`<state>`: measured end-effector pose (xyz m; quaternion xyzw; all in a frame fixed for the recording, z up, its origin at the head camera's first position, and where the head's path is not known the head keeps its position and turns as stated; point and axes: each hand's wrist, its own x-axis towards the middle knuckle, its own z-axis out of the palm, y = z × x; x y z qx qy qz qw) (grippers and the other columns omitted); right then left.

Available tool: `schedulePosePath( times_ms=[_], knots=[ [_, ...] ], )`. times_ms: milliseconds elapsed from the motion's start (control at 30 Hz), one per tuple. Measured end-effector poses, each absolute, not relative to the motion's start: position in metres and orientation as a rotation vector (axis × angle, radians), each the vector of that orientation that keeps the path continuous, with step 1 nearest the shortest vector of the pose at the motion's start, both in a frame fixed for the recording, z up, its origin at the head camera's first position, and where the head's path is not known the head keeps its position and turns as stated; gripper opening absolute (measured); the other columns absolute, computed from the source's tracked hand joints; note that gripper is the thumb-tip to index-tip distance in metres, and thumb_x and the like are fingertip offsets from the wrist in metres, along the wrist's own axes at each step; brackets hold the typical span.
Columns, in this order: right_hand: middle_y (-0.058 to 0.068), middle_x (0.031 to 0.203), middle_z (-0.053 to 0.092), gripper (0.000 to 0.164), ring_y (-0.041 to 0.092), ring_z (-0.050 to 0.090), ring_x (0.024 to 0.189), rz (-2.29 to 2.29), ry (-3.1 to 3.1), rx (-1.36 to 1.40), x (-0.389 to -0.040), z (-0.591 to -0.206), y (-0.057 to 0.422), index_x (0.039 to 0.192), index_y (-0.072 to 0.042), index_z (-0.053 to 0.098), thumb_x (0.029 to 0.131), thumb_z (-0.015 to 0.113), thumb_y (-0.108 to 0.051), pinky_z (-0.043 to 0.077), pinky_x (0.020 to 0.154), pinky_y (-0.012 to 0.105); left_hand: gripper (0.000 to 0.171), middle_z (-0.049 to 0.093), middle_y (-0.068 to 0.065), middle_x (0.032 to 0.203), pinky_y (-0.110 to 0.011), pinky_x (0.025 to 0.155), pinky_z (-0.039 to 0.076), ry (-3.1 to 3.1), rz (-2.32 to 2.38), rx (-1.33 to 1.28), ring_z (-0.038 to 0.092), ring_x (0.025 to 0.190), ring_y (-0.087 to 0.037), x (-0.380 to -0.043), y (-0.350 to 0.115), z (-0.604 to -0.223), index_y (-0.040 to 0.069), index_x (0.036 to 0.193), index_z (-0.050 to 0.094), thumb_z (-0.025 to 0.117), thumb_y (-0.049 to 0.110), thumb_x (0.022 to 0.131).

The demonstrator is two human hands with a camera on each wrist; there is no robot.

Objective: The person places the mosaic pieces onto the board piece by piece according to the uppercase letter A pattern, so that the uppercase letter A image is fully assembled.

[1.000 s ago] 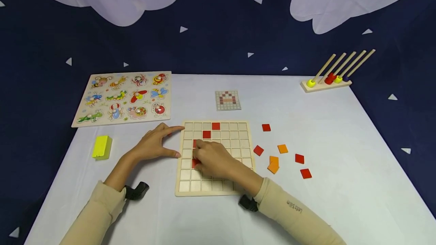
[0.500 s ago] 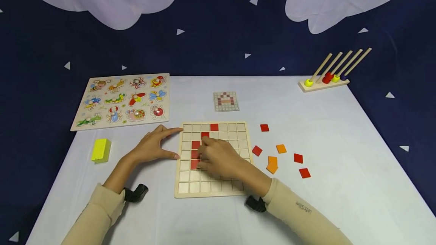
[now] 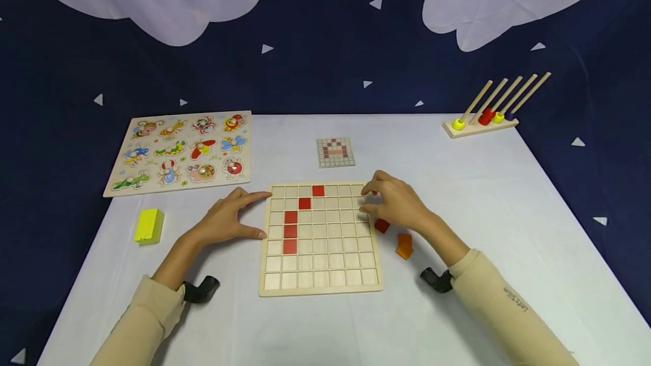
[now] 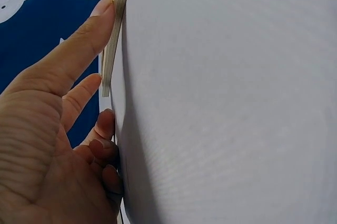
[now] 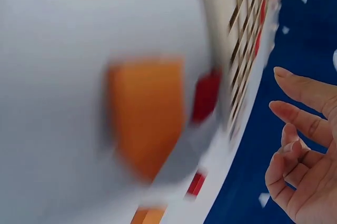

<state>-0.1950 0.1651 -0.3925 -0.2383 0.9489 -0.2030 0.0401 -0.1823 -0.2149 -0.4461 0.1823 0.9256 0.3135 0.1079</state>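
A square wooden grid board (image 3: 325, 292) lies on the white table, with several red tiles (image 3: 290, 231) set in its left and upper cells. My left hand (image 3: 224, 218) rests at its left side, thumb and index finger spread straight and touching the edge; in the left wrist view the thumb (image 4: 79, 50) lies against the board's rim (image 4: 117, 45). Above the board's right edge hovers my right hand (image 3: 399, 203), thumb and index finger apart with nothing between them. Below it are a loose red tile (image 3: 382, 226) and overlapping orange tiles (image 3: 404, 246). That hand and forearm hide other loose tiles.
A small pattern card (image 3: 335, 152) lies behind the board. An insect peg puzzle (image 3: 178, 154) is at the back left, with a yellow block (image 3: 149, 226) in front of it. At the back right stands a peg abacus (image 3: 480, 128) with upright sticks.
My right hand has left the column of red tiles and moved right, past the board's middle to its right edge. My left hand has stayed in place.
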Motion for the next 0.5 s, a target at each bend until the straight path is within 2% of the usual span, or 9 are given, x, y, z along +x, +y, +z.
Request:
schedulePosePath(
  times_ms=[233, 500],
  knots=[
    [0.011, 0.096, 0.059, 0.036, 0.023, 0.056, 0.08, -0.551, 2.966, -0.552, -0.209, -0.397, 0.205, 0.108, -0.002, 0.074, 0.08, 0.083, -0.022, 0.048, 0.07, 0.04, 0.091, 0.048, -0.005, 0.098, -0.034, 0.072, 0.033, 2.719, 0.929, 0.522, 0.04, 0.082, -0.018, -0.183, -0.215, -0.447, 0.024, 0.145, 0.052, 0.091, 0.045, 0.065],
    [0.015, 0.098, 0.059, 0.039, 0.027, 0.057, 0.085, -0.479, 2.945, -0.495, -0.22, -0.403, 0.225, 0.114, 0.0, 0.072, 0.083, 0.081, -0.021, 0.048, 0.073, 0.042, 0.092, 0.048, -0.004, 0.1, -0.034, 0.072, 0.033, 2.702, 0.927, 0.5, 0.041, 0.083, -0.019, -0.184, -0.214, -0.446, 0.027, 0.145, 0.051, 0.091, 0.043, 0.065]
  ],
)
